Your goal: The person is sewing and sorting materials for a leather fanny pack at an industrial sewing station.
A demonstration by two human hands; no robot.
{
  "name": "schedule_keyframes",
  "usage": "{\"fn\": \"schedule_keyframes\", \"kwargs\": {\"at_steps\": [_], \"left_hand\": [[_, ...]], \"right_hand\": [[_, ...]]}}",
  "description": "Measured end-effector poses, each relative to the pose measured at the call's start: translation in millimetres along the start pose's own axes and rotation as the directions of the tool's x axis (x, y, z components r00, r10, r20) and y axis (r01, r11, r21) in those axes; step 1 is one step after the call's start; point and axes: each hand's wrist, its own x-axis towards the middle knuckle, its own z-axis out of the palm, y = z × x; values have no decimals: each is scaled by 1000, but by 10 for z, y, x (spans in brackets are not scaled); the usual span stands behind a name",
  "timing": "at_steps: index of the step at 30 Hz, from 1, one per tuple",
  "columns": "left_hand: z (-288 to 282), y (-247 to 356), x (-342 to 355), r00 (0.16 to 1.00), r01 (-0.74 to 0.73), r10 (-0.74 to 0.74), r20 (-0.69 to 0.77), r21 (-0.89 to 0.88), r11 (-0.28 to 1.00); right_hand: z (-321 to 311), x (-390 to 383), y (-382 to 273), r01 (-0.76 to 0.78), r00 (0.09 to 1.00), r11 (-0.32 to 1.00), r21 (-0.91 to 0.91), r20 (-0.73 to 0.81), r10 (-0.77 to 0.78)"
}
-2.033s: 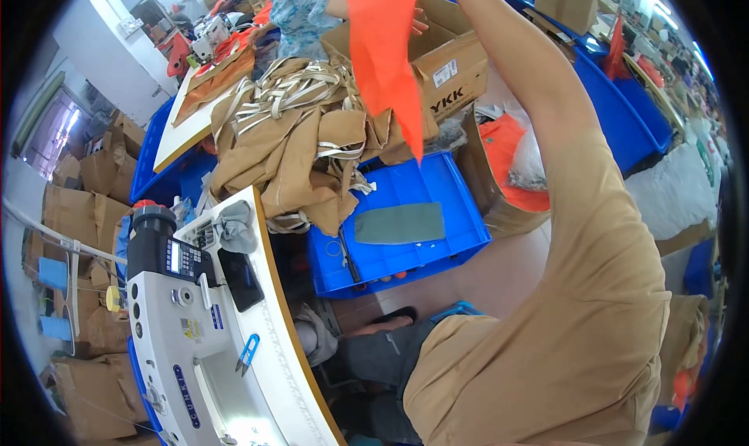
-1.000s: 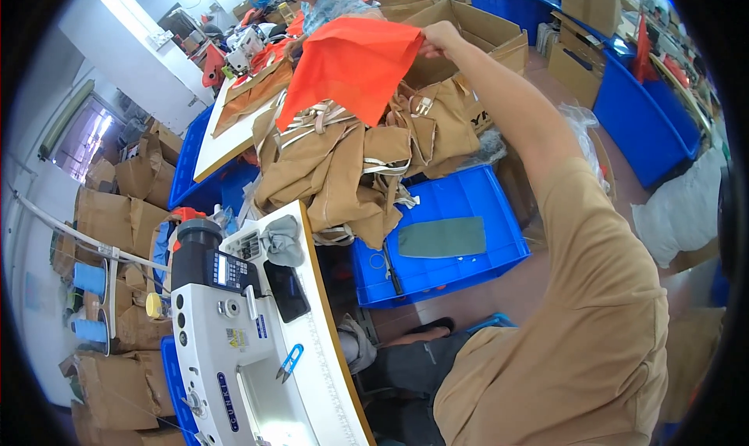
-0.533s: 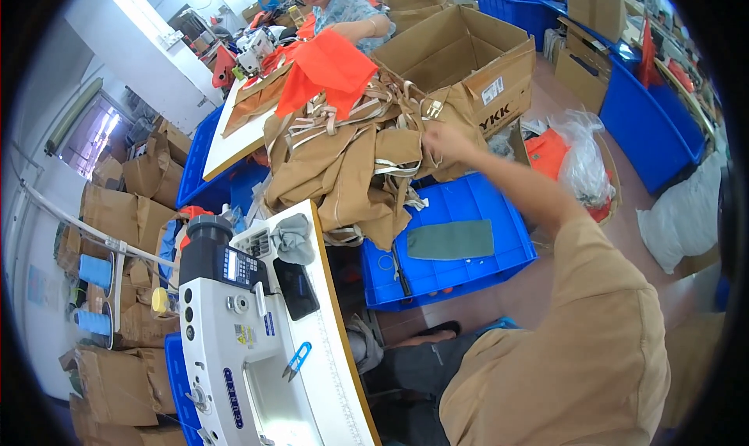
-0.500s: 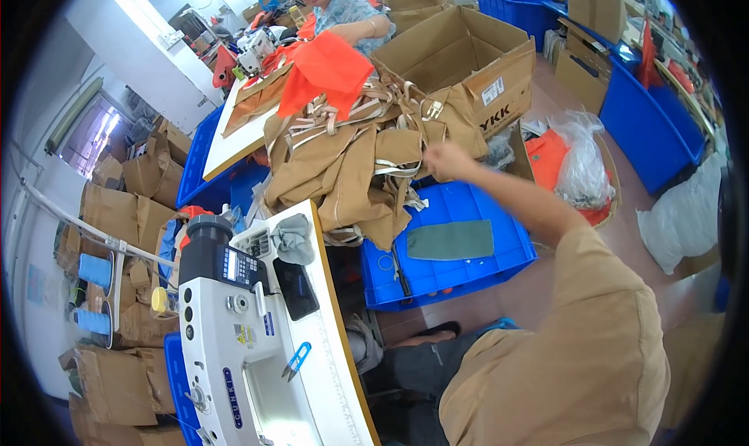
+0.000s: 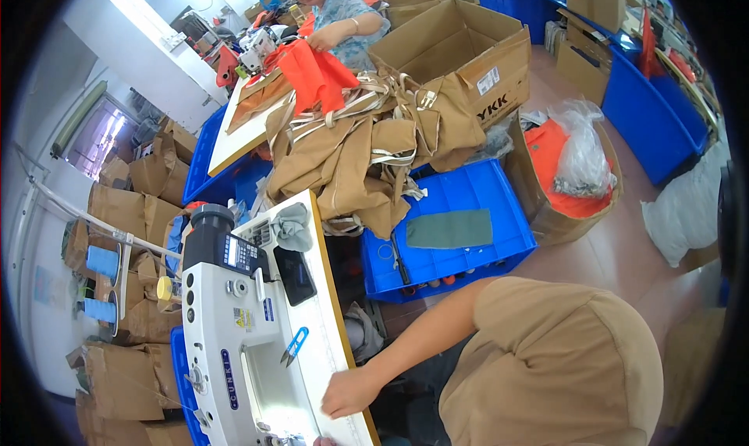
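My right hand (image 5: 349, 394) is over the front edge of the white sewing table (image 5: 331, 337), fingers curled in; whether anything is in them is hidden. Only a sliver of my left hand (image 5: 324, 441) shows at the lower picture edge, its fingers cut off. Beside them stands a white sewing machine (image 5: 214, 321) with a dark control panel. Blue thread snips (image 5: 294, 346) lie on the table near my right hand. Farther along are a dark phone (image 5: 294, 276) and a crumpled grey-green cloth (image 5: 290, 226).
A heap of brown fabric pieces with pale straps (image 5: 343, 161) lies beyond the table. A green fabric panel (image 5: 449, 229) rests on an upturned blue crate (image 5: 484, 266). A co-worker handles orange cloth (image 5: 316, 75) behind. Cardboard boxes (image 5: 499, 87) and blue bins (image 5: 651, 110) stand right.
My right hand has come back from the brown heap to the sewing table. A bit of my left hand now shows below. The co-worker's hand and orange cloth have shifted.
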Motion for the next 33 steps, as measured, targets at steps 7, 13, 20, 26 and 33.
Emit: {"fn": "schedule_keyframes", "kwargs": {"at_steps": [7,13,20,26,33], "left_hand": [[-211,26,344,957,85,-19,290,-214,973],[-133,68,384,928,66,88,362,-391,918],[-260,57,316,923,101,64,381,-399,911],[-239,-22,366,933,104,15,360,-308,946],[-160,-84,352,954,-42,112,280,-243,969]], "right_hand": [[668,546,-46,-239,970,960,144,-9,243],[589,485,-88,-186,982,962,201,7,189],[575,525,-98,-121,986,987,107,128,107],[616,518,-66,-137,986,986,97,111,126],[577,511,-112,-203,979,965,168,43,198]]}}
